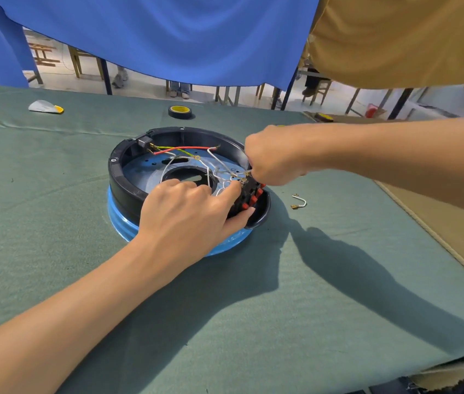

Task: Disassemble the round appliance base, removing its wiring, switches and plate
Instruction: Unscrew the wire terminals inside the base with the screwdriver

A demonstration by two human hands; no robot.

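The round appliance base [122,177], with a black rim and a blue lower ring, lies open side up on the green cloth. Inside sits a bluish metal plate [145,177], crossed by white, red and yellow-green wires [185,149]. At the base's right edge stands a black switch block with red buttons [249,196]. My left hand [188,214] grips that block, thumb under it and forefinger on top. My right hand [270,155] pinches a white wire end at the block's top terminals; the fingertips are hidden.
A loose short white wire with brass terminals [299,203] lies on the cloth right of the base. A black and yellow tape roll [180,111] sits behind it, and a white and yellow scrap [45,106] at far left. The cloth's edge [424,228] runs along the right.
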